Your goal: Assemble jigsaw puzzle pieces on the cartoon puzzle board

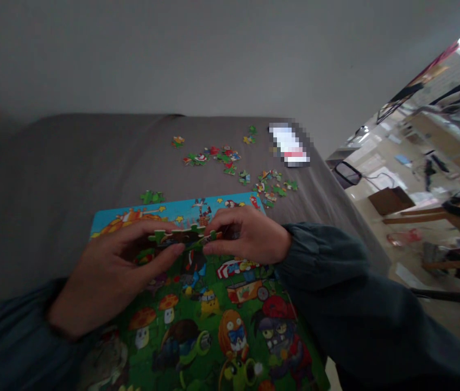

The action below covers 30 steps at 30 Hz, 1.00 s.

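Observation:
A colourful cartoon jigsaw board (pixel 230 326) lies on a grey bed (pixel 70 163) in front of me. My left hand (pixel 111 271) and my right hand (pixel 250 236) meet above the board's upper part. Both pinch a small joined strip of puzzle pieces (pixel 184 237) between thumb and fingers, left hand at its left end, right hand at its right end. The strip is held just above the board. Dark sleeves cover both forearms.
Several loose puzzle pieces (pixel 230 160) are scattered on the bed beyond the board, one green piece (pixel 151 196) near its top edge. A blurred white object (pixel 290 144) lies at the bed's far right corner. To the right, the floor holds wooden furniture (pixel 437 217) and clutter.

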### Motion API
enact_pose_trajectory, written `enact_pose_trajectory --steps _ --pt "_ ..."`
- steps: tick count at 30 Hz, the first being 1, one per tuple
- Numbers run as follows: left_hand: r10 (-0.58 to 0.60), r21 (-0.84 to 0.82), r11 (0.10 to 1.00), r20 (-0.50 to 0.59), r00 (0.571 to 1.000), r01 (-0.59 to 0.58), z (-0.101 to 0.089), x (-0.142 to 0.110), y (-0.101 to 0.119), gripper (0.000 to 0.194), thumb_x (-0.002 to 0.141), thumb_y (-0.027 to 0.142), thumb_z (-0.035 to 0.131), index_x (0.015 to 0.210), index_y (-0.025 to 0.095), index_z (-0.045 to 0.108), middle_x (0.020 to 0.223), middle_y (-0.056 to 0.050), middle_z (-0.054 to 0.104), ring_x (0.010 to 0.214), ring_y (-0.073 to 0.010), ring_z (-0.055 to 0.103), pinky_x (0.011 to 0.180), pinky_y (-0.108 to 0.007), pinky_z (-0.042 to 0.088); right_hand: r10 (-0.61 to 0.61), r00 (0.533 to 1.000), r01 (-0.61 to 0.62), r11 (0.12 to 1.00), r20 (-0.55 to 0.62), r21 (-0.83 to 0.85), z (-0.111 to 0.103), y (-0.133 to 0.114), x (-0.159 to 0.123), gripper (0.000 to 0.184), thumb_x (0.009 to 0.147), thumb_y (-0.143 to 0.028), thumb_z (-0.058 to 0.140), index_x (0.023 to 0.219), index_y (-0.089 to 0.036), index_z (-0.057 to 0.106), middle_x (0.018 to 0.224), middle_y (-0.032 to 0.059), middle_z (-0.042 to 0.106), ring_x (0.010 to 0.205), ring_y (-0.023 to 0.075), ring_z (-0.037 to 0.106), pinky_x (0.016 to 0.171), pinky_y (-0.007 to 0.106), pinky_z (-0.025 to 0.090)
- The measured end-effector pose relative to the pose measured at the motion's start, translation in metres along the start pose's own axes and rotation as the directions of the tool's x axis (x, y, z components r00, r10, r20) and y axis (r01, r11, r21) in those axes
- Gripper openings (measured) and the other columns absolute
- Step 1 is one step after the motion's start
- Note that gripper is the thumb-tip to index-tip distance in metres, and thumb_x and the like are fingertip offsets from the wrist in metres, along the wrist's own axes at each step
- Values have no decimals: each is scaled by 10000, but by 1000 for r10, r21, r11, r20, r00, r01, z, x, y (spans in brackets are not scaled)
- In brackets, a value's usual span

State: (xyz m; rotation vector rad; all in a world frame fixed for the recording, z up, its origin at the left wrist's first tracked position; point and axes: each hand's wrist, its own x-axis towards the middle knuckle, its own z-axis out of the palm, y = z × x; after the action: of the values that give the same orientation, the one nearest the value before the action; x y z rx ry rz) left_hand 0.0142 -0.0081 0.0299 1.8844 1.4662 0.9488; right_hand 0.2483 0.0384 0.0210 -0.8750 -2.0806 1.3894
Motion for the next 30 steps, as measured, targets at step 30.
enact_pose_trajectory --steps 30 --pt "34 102 995 -111 993 -23 2 -5 -13 153 803 497 720 915 399 754 874 108 775 783 -191 753 725 -305 623 -137 990 115 930 -39 -349 2 -5 -1 142 905 -265 708 970 -139 701 856 37 664 752 121 580 715 255 451"
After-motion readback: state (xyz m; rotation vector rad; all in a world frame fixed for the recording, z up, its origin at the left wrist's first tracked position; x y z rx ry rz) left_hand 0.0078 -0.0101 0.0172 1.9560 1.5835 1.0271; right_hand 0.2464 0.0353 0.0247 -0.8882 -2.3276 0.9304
